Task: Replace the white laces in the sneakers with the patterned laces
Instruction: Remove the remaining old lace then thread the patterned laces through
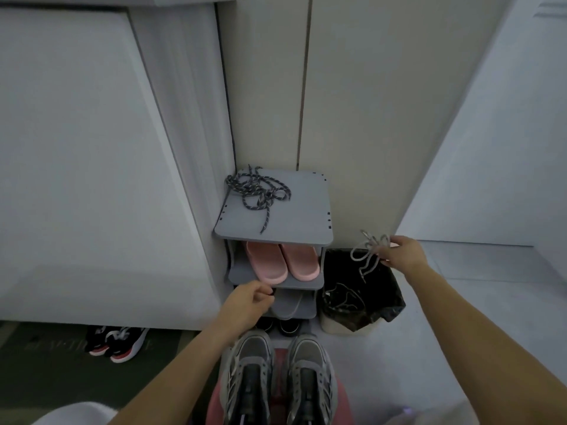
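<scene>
Two grey sneakers [277, 375] stand side by side on a pink stool at the bottom centre, their eyelets bare of laces. The dark patterned laces [257, 191] lie tangled on top of the grey shoe rack [294, 222]. My right hand [402, 254] pinches a bundle of white laces [368, 253] above a bin lined with a black bag [362, 299]. My left hand [248, 305] hangs in front of the rack's lower shelves, fingers curled, holding nothing that I can see.
Pink slippers [282, 262] sit on the rack's second shelf, grey slippers [288, 305] one shelf below. Another white lace lies inside the bin. Black and red sneakers [118, 343] rest on a green mat at the lower left. White cabinet walls close in on both sides.
</scene>
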{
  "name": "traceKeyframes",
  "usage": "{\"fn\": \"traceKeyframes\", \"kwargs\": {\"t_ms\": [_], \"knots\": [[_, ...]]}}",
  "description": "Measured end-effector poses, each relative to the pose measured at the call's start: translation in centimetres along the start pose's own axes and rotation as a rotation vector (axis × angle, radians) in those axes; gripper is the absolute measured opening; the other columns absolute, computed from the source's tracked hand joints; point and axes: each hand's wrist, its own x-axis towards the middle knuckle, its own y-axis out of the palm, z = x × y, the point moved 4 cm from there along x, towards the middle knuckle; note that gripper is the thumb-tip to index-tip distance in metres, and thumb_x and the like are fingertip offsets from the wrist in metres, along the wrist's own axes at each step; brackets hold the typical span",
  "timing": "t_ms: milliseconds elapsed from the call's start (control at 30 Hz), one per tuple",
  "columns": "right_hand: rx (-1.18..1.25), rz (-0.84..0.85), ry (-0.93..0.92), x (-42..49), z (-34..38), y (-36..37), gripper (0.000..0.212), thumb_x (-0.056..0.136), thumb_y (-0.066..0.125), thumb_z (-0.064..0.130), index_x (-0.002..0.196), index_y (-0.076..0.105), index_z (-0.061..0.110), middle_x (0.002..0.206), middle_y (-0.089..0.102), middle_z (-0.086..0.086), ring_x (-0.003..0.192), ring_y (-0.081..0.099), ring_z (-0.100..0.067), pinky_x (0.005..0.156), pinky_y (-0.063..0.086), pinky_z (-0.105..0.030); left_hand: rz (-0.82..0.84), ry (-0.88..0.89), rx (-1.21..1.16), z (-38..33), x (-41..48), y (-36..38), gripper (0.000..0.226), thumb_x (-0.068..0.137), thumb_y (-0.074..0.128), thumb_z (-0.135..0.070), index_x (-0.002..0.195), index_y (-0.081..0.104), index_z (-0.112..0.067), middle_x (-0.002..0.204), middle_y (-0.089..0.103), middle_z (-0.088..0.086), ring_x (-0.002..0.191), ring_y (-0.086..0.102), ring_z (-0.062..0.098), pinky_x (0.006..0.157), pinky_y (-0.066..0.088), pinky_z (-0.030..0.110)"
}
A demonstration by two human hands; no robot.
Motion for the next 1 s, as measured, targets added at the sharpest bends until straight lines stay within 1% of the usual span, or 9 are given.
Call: {"fn": "traceKeyframes", "kwargs": {"t_ms": [100, 167, 233, 300, 400, 567, 700, 867, 1000], "knots": [[-0.203, 0.057, 0.048, 0.1, -1.1, 0.2, 0.057, 0.085, 0.067, 0.020, 0.135, 0.046, 0.004, 0.120, 0.062, -0.018, 0.085, 0.065, -0.026, 0.087, 0.052, -0.033, -0.014, 0.002, 0.047, -0.3, 0.2, -0.4, 0.022, 0.090, 0.060, -0.021, 0.110, 0.062, -0.012, 0.098, 0.065, 0.003, 0.089, 0.063, 0.013, 0.073, 0.048, 0.016], [-0.203, 0.086, 0.045, -0.4, -1.2, 0.5, 0.057, 0.087, 0.066, 0.021, 0.137, 0.044, 0.004, 0.119, 0.062, -0.018, 0.078, 0.065, -0.026, 0.084, 0.051, -0.032, -0.028, 0.001, 0.057, -1.0, 0.7, -0.7, 0.021, 0.090, 0.060, -0.021, 0.108, 0.063, -0.010, 0.097, 0.067, 0.005, 0.088, 0.064, 0.015, 0.076, 0.050, 0.022], [-0.144, 0.094, 0.017, -0.8, -0.5, 1.1, 0.051, 0.087, 0.065, 0.018, 0.132, 0.048, 0.002, 0.114, 0.062, -0.018, 0.084, 0.064, -0.028, 0.089, 0.052, -0.037, -0.045, 0.005, 0.047, -1.8, 1.2, -1.1, 0.021, 0.089, 0.061, -0.023, 0.105, 0.064, -0.010, 0.095, 0.069, 0.006, 0.088, 0.066, 0.018, 0.081, 0.052, 0.029], [-0.129, 0.041, -0.086, -1.6, 1.5, 1.7, 0.037, 0.089, 0.062, 0.018, 0.121, 0.057, 0.002, 0.107, 0.063, -0.015, 0.092, 0.065, -0.032, 0.090, 0.053, -0.043, -0.093, 0.018, 0.043, -2.6, 1.7, -2.0, 0.018, 0.089, 0.061, -0.022, 0.103, 0.064, -0.011, 0.095, 0.069, 0.004, 0.091, 0.066, 0.018, 0.082, 0.050, 0.028], [-0.195, -0.079, -0.286, -3.4, 6.1, 3.3, 0.021, 0.091, 0.055, 0.020, 0.100, 0.066, 0.005, 0.092, 0.067, -0.011, 0.084, 0.061, -0.026, 0.081, 0.050, -0.035, -0.212, 0.038, 0.025, -3.9, 2.6, -4.3, 0.013, 0.089, 0.058, -0.018, 0.097, 0.065, -0.012, 0.093, 0.068, 0.003, 0.089, 0.065, 0.017, 0.080, 0.049, 0.025], [-0.313, 0.070, -0.573, -5.4, 12.9, 10.3, 0.017, 0.090, 0.057, 0.015, 0.094, 0.068, 0.003, 0.094, 0.069, -0.014, 0.089, 0.062, -0.028, 0.073, 0.040, -0.025, -0.290, -0.012, -0.029, -4.9, 4.7, -7.6, 0.017, 0.089, 0.058, -0.021, 0.099, 0.064, -0.009, 0.097, 0.070, 0.010, 0.092, 0.066, 0.024, 0.086, 0.053, 0.037], [-0.468, 0.186, -0.652, -4.8, 15.8, 15.7, 0.024, 0.091, 0.049, 0.007, 0.108, 0.066, 0.009, 0.108, 0.065, -0.012, 0.099, 0.061, -0.028, 0.083, 0.049, -0.034, -0.261, -0.062, -0.104, -5.0, 6.5, -8.7, 0.023, 0.091, 0.056, -0.022, 0.111, 0.058, -0.010, 0.106, 0.064, 0.009, 0.098, 0.063, 0.024, 0.085, 0.052, 0.033], [-0.730, 0.257, -0.671, -2.3, 17.7, 19.6, 0.044, 0.092, 0.043, 0.007, 0.134, 0.048, 0.020, 0.125, 0.042, -0.017, 0.107, 0.054, -0.038, 0.101, 0.042, -0.043, -0.229, -0.074, -0.105, -6.1, 8.9, -9.6, 0.029, 0.092, 0.055, -0.018, 0.118, 0.054, -0.006, 0.115, 0.061, 0.014, 0.105, 0.060, 0.028, 0.090, 0.049, 0.032], [-0.821, 0.269, -0.718, -1.4, 19.1, 19.1, 0.021, 0.091, 0.054, 0.012, 0.109, 0.066, 0.008, 0.122, 0.051, -0.015, 0.101, 0.057, -0.032, 0.088, 0.045, -0.034, -0.241, -0.021, -0.031, -7.7, 10.1, -10.2, 0.036, 0.091, 0.057, -0.016, 0.126, 0.050, -0.009, 0.119, 0.060, 0.013, 0.110, 0.057, 0.026, 0.092, 0.043, 0.028]]}}
